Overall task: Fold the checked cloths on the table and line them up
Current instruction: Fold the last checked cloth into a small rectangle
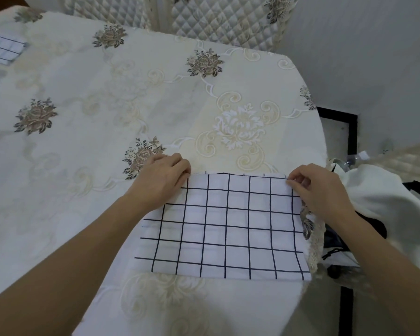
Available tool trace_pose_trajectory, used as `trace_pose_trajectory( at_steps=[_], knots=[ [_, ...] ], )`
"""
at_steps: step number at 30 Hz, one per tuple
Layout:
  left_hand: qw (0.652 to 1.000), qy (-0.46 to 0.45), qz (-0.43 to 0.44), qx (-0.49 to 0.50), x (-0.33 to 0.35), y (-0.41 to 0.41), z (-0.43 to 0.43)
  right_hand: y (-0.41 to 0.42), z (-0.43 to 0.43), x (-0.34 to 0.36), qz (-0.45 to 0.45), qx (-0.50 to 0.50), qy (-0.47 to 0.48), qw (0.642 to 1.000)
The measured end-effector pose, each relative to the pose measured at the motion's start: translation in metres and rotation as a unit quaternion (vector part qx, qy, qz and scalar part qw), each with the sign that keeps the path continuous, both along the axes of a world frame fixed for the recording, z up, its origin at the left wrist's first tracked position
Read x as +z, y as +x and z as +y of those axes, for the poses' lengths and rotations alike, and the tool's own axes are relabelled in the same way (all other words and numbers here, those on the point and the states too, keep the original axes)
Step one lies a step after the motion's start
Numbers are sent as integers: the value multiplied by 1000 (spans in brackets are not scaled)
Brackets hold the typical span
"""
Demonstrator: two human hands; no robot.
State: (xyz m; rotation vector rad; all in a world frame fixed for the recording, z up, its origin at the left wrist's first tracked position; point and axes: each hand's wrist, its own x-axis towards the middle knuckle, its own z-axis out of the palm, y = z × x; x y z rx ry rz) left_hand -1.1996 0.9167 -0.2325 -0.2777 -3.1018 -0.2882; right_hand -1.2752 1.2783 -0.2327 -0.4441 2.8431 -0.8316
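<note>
A white cloth with a dark grid of checks [226, 224] lies flat in the lower centre of the frame, on the surface [107, 112], which is covered with a cream tablecloth patterned with embroidered flowers. The cloth appears already doubled over, since a second edge peeks out just beyond its far edge. Your left hand [160, 178] rests at the cloth's far left corner, fingers curled down onto the edge and pinching it. Your right hand [318, 187] pinches the far right corner between thumb and fingertips. The fabric looks thin, light and limp, so it will likely sag and shift unless you hold it by the corners and keep it taut; smooth it flat after each fold. The near right corner sits close to the surface's lace-trimmed edge, so the cloth could slip off that side. At the upper left of the frame, two more checked cloths [3, 48] lie well apart from this one, partly cut off by the frame edge. At the right of the frame, off the surface, sits a heap of white fabric [378, 190] with dark straps. Quilted chair backs [228, 18] stand along the top of the frame.
</note>
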Motion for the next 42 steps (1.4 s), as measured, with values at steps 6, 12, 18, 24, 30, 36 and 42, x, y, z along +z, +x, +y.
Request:
trace_pose_trajectory(
  at_steps=[6,12,18,24,30,36,42],
  knots=[
    [999,4,-3,32,-2,14,-20,-7,-13,-7,62,125,-12,990],
    [998,-5,19,52,-13,23,-22,-17,-21,-16,73,109,11,991],
    [988,-53,60,130,-16,29,-2,-16,-21,-19,93,52,38,994],
    [994,-18,32,102,-11,83,91,58,-60,5,188,15,-5,982],
    [994,-30,-39,101,-37,118,126,142,-113,-17,70,51,75,993],
    [992,-34,-39,111,-44,122,127,154,-86,-35,31,46,132,990],
    [993,-35,-20,115,-46,125,126,163,-44,-44,65,29,203,977]
  ],
)
